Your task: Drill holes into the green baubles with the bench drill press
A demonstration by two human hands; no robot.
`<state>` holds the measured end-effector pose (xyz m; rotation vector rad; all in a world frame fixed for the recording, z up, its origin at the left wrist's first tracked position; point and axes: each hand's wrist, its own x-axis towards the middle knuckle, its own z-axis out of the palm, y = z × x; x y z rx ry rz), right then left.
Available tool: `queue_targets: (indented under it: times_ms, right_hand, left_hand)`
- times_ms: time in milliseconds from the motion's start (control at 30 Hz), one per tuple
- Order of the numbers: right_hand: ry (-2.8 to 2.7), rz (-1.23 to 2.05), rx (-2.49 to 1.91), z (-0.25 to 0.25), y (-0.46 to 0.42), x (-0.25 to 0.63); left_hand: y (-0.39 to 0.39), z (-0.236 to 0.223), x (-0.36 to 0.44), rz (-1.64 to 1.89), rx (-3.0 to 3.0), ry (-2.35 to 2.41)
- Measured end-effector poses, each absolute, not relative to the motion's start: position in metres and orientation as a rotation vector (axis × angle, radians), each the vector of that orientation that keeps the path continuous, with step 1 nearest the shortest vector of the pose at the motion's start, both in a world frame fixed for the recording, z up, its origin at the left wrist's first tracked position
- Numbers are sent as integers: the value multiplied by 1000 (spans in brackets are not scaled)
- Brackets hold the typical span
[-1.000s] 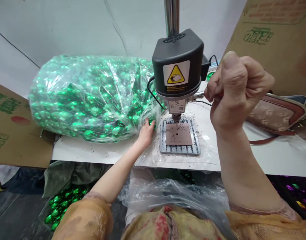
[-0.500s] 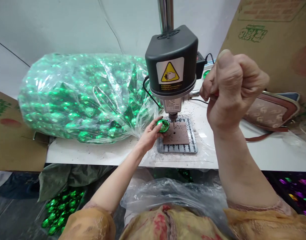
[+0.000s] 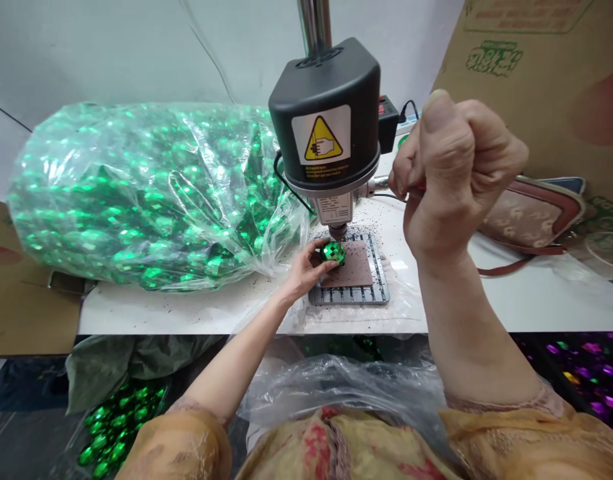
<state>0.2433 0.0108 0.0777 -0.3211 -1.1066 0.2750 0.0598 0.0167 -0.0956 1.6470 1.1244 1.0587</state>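
Hands apart. Left hand (image 3: 306, 268) clamped on ball (image 3: 334, 252), green, faceted, gripped from its 9 o'clock side; ball is just below chuck (image 3: 338, 231), over pad (image 3: 355, 272) toward its 10 o'clock; can't tell if touching. Right hand (image 3: 459, 177), drill's (image 3: 326, 100) 3 o'clock, fisted on lever (image 3: 379, 184). Pad on plate (image 3: 380, 295). Bag (image 3: 136, 200) at drill's 9 o'clock.

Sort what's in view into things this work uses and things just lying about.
In use:
- green ball, held in the left hand
- drill press, the right hand closed on its handle
- brown pad under the drill
- bag of green balls, probably

Apparently just lying about:
- handbag
- cardboard box behind it
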Motion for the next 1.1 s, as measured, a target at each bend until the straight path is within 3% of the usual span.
queue_targets:
  times_ms: [400, 767, 1100]
  right_hand:
    - [-1153, 264, -435, 78, 3, 246]
    - [-1129, 283, -360, 77, 3, 245]
    - [-1050, 115, -316, 46, 6, 240]
  left_hand:
    - [8, -94, 74, 1066, 2006, 1218]
    - [0, -111, 89, 1183, 1630, 1064]
    - [-1, -111, 90, 1181, 1604, 1038]
